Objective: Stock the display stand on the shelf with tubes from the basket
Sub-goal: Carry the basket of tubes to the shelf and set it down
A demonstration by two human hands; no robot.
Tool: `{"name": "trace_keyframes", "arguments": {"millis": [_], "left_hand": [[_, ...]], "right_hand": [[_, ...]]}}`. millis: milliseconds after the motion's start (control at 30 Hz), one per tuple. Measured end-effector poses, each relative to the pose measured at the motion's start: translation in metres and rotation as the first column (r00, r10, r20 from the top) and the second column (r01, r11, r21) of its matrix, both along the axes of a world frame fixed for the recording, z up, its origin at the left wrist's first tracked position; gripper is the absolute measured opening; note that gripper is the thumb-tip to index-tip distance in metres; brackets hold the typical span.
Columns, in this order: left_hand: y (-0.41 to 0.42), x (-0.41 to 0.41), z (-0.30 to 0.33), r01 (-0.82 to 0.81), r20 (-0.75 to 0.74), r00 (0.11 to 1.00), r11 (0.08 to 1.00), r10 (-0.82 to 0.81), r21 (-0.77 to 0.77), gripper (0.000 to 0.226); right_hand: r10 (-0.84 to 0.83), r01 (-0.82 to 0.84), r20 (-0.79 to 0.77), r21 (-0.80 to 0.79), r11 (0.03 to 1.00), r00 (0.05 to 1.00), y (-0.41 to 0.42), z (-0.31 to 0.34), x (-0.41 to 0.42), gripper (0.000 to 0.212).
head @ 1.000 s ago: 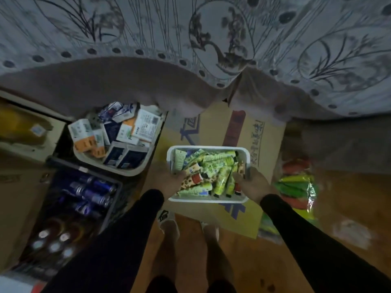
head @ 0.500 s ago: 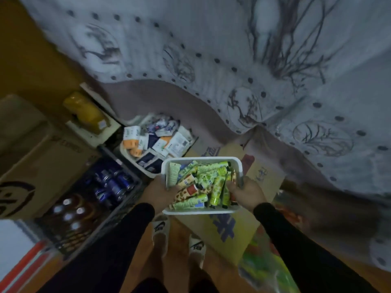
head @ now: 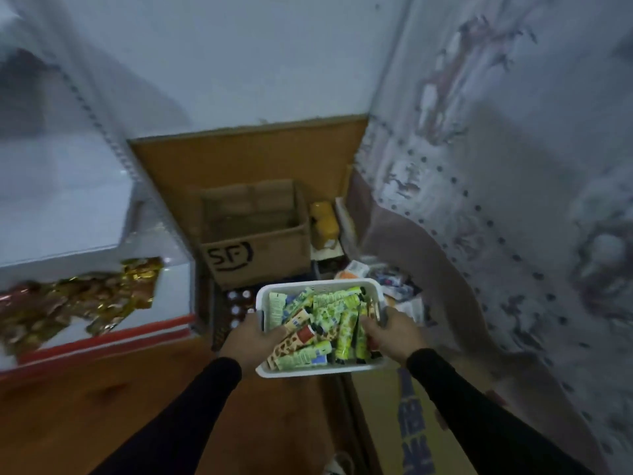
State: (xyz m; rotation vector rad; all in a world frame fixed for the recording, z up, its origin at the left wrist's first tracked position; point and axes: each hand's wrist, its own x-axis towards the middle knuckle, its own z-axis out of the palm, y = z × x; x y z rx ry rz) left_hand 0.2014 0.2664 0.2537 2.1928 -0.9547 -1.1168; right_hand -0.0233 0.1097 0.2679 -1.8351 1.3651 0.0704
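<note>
Tubes fill the white basket, gripped at its sides by left hand and right hand, ready for carrying to an unseen display stand.

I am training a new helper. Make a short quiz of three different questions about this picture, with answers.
1. True or false: both hands hold the white basket.
2. Which letters are drawn on the cardboard box? A) SF B) DH C) UP
3. Fill in: the basket is full of ____.

Key:
1. True. The left hand and the right hand grip its opposite sides.
2. A.
3. tubes, mostly green.
</note>
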Motion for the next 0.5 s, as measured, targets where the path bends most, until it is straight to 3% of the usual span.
{"name": "trace_keyframes", "arguments": {"millis": [200,500], "left_hand": [[0.153,0.069,0.030,-0.308,0.027,0.950,0.949,0.310,-0.066,0.014],[0.419,0.118,0.058,-0.617,-0.017,0.783,0.772,0.622,-0.155,0.022]], "right_hand": [[0.296,-0.295,0.017,-0.026,0.955,0.955,0.092,0.031,0.121,0.053],[0.624,-0.626,0.070,0.009,0.780,0.778,0.310,0.052,0.273,0.059]]}}
